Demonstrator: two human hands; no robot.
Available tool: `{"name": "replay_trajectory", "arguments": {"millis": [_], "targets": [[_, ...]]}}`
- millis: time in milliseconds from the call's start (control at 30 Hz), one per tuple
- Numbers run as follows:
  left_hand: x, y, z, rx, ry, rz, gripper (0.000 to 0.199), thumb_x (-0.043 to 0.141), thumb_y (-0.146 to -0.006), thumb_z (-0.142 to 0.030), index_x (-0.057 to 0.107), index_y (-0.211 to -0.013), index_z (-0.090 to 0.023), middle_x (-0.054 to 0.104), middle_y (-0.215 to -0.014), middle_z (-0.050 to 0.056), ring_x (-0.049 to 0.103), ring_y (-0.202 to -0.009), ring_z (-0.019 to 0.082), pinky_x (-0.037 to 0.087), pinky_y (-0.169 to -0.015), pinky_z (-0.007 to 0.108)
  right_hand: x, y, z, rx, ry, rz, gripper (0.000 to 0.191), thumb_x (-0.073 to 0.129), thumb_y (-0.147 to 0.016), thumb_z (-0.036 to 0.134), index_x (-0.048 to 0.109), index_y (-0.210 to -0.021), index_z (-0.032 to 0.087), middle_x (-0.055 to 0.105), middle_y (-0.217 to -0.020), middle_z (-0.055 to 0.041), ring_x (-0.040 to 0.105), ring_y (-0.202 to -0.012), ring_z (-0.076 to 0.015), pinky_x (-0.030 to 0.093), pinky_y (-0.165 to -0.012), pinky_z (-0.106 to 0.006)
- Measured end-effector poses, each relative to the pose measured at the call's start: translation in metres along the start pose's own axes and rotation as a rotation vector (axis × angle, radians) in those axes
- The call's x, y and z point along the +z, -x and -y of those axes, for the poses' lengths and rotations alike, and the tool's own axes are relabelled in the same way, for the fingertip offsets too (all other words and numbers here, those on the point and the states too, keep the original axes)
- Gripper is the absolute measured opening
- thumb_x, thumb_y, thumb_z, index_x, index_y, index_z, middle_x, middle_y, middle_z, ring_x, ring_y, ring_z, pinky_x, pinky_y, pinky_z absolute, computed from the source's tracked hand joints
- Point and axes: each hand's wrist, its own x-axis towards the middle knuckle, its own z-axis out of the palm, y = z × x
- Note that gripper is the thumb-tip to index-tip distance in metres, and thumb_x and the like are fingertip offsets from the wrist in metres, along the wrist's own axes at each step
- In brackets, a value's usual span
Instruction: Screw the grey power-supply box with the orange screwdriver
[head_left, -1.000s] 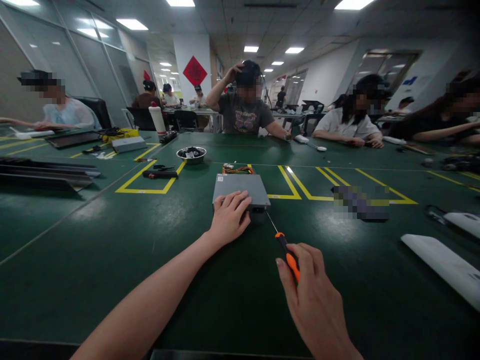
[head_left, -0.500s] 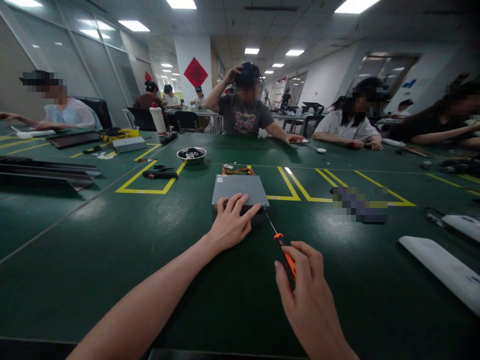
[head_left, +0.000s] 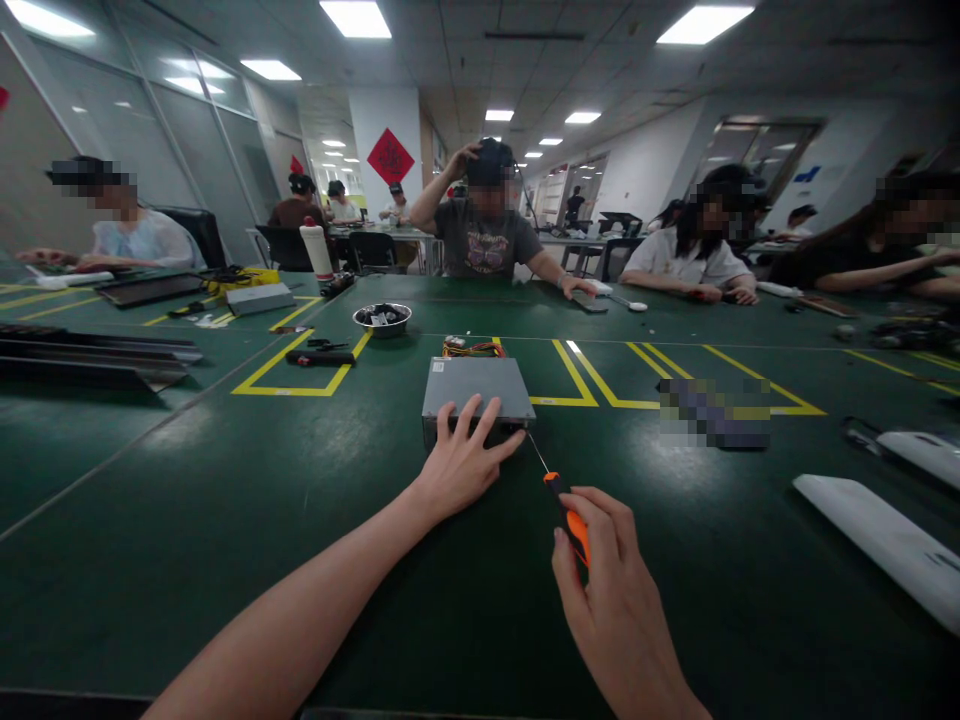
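Observation:
A grey computer power supply sits on the green table, with a bundle of coloured wires at its far side. My left hand lies against its near face and top edge, fingers spread and the thumb toward the right corner. In my right hand is an orange and black screwdriver, held between thumb and fingers. Its thin shaft points up and left, and the tip meets the near face by the right corner. Whether a screw is there is too small to tell.
A metal bowl of small dark parts stands behind, to the left. Beyond yellow tape lie dark tools. Dark metal panels are at far left, a white panel at right. Co-workers sit around the table, one person opposite.
The fingers of my left hand have straightened and spread a little on the power supply. The screwdriver stays at the right corner. The view has tilted slightly upward.

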Motion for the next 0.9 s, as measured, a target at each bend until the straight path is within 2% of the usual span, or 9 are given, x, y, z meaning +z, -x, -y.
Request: {"name": "replay_trajectory", "arguments": {"millis": [67,133,200,333,400,533,700,900], "targets": [[-0.001,0.0,0.0,0.004,0.002,0.0,0.055,0.056,-0.078,-0.029,0.038,-0.128,-0.038,0.029,-0.14,0.008,0.022,-0.127,0.035,0.02,-0.097,0.057,-0.001,0.0,0.0,-0.002,-0.009,0.014,0.029,0.028,-0.09,0.031,0.047,-0.106,0.015,0.057,-0.096,-0.0118,0.063,-0.082,-0.0176,0.055,-0.063,-0.027],[-0.001,0.001,0.001,0.007,0.004,-0.002,0.054,0.056,-0.078,-0.03,0.038,-0.128,-0.038,0.029,-0.14,0.008,0.022,-0.127,0.035,0.02,-0.097,0.057,-0.002,-0.001,-0.004,0.043,0.005,0.035,0.029,0.026,-0.091,0.031,0.047,-0.106,0.016,0.06,-0.086,-0.0082,0.064,-0.067,-0.0155,0.053,-0.05,-0.024],[-0.001,0.001,0.001,0.002,0.005,-0.011,0.053,0.056,-0.078,-0.031,0.039,-0.128,-0.038,0.03,-0.14,0.007,0.022,-0.127,0.035,0.021,-0.097,0.057,-0.001,-0.001,-0.008,0.079,0.016,0.038,0.03,0.025,-0.092,0.032,0.048,-0.103,0.017,0.061,-0.082,-0.0062,0.064,-0.061,-0.0149,0.052,-0.046,-0.024],[-0.002,0.001,0.0,-0.005,0.007,-0.03,0.051,0.055,-0.078,-0.031,0.041,-0.127,-0.038,0.032,-0.139,0.007,0.025,-0.126,0.035,0.022,-0.097,0.056,0.007,0.001,-0.007,0.091,-0.005,0.034,0.035,0.032,-0.088,0.043,0.05,-0.1,0.016,0.055,-0.096,-0.0123,0.064,-0.072,-0.0179,0.053,-0.049,-0.025],[-0.002,0.001,0.0,-0.006,0.006,-0.029,0.049,0.054,-0.079,-0.031,0.042,-0.127,-0.037,0.033,-0.139,0.007,0.026,-0.125,0.035,0.022,-0.097,0.056,0.011,0.002,-0.003,0.084,-0.033,0.034,0.036,0.032,-0.088,0.042,0.049,-0.103,0.014,0.051,-0.101,-0.0148,0.063,-0.075,-0.0177,0.053,-0.049,-0.024],[-0.003,0.001,-0.001,-0.007,0.008,-0.019,0.047,0.05,-0.081,-0.031,0.042,-0.127,-0.036,0.032,-0.139,0.009,0.026,-0.126,0.035,0.022,-0.096,0.057,0.01,0.002,0.002,0.033,-0.028,0.006,0.028,0.031,-0.09,0.033,0.048,-0.102,0.014,0.053,-0.096,-0.012,0.062,-0.077,-0.0169,0.054,-0.054,-0.024],[-0.001,0.001,-0.001,-0.018,-0.002,-0.031,0.044,0.049,-0.082,-0.031,0.044,-0.126,-0.037,0.034,-0.138,0.008,0.027,-0.125,0.034,0.022,-0.096,0.056,0.0,-0.002,-0.002,0.046,0.041,-0.008,0.024,0.034,-0.09,0.03,0.052,-0.101,0.019,0.058,-0.092,-0.0069,0.063,-0.076,-0.0162,0.054,-0.055,-0.025],[-0.001,0.002,-0.001,-0.011,-0.013,-0.03,0.044,0.048,-0.082,-0.033,0.043,-0.125,-0.038,0.033,-0.138,0.009,0.028,-0.125,0.034,0.023,-0.095,0.056,0.004,0.0,0.003,0.061,-0.017,0.002,0.028,0.035,-0.088,0.035,0.049,-0.1,0.014,0.05,-0.102,-0.014,0.062,-0.08,-0.0182,0.054,-0.052,-0.025]]}}
